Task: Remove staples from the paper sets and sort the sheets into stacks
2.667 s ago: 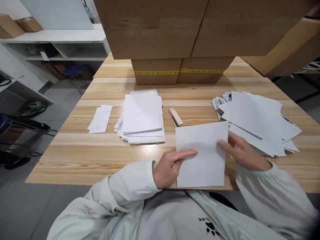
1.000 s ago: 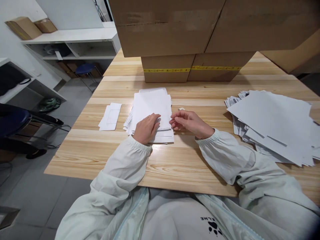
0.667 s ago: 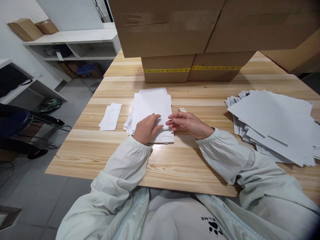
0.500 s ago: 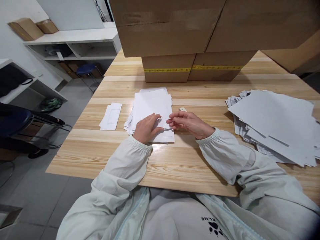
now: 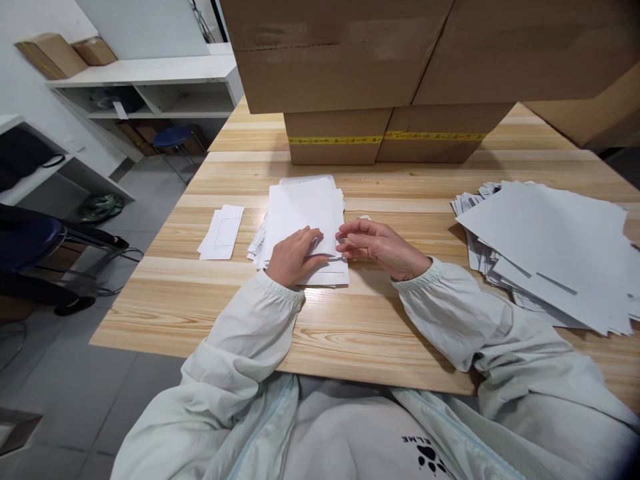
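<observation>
A stack of white paper sheets lies on the wooden table, its lower edges uneven. My left hand rests on the front part of the stack, fingers stretched over the top sheet and thumb apart. At the stack's right edge is my right hand, palm turned inward and fingers parted, with nothing seen between them. Whether its fingertips touch the paper edge I cannot tell. Just behind the right hand, a small pale object is mostly hidden. Left of the stack lie a few smaller white papers.
A larger, messy paper pile sits on the right of the table. Big cardboard boxes are stacked at the back. Beyond the left edge are white shelves, a blue stool and part of another person's leg.
My right hand has shifted very slightly to the right, covering more of the small pale object. My left hand stays on the stack.
</observation>
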`<state>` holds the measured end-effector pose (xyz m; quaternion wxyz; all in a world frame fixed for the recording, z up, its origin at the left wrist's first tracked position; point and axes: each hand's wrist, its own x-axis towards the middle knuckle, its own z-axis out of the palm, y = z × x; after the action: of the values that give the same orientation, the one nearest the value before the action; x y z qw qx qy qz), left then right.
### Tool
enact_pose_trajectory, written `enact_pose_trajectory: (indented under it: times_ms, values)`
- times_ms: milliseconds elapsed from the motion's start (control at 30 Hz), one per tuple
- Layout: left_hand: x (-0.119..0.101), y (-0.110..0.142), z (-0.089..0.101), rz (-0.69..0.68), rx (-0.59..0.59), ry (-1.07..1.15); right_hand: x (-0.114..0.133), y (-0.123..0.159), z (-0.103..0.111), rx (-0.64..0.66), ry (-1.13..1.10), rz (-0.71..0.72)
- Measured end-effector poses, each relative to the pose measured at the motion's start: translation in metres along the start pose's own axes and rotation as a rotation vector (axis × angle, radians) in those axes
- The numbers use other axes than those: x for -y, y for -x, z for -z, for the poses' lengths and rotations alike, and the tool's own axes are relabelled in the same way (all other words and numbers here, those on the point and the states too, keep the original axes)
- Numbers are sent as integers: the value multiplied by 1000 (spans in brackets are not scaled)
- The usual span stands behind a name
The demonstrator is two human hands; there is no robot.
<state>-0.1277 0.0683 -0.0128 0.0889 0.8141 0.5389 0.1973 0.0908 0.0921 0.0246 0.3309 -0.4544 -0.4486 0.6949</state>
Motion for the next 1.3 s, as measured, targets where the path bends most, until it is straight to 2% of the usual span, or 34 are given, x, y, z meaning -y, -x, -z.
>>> enact_pose_trajectory:
  times_ms: [167, 367, 467, 567, 833, 1100, 1300]
  values:
    - [-1, -1, 1, 0, -20, 12, 0, -1, -1, 31, -81, -2]
    - [1, -2, -1, 116, -136, 77, -2, -3, -1, 3, -198, 25]
    - [0, -2, -1, 173, -172, 82, -8, -5, -5, -21, -181, 49]
    - [-3, -1, 0, 150, -189, 95, -15, -10, -13, 5, -156, 84]
    - [-6, 0, 4, 89, -151, 119, -26, -21, -26, 0, -42, 238]
    - [1, 2, 1, 27, -74, 109, -34, -24, -36, -106, 185, 373]
    - [2, 2, 1, 15, -65, 74, -33, -26, -36, -118, 229, 381]
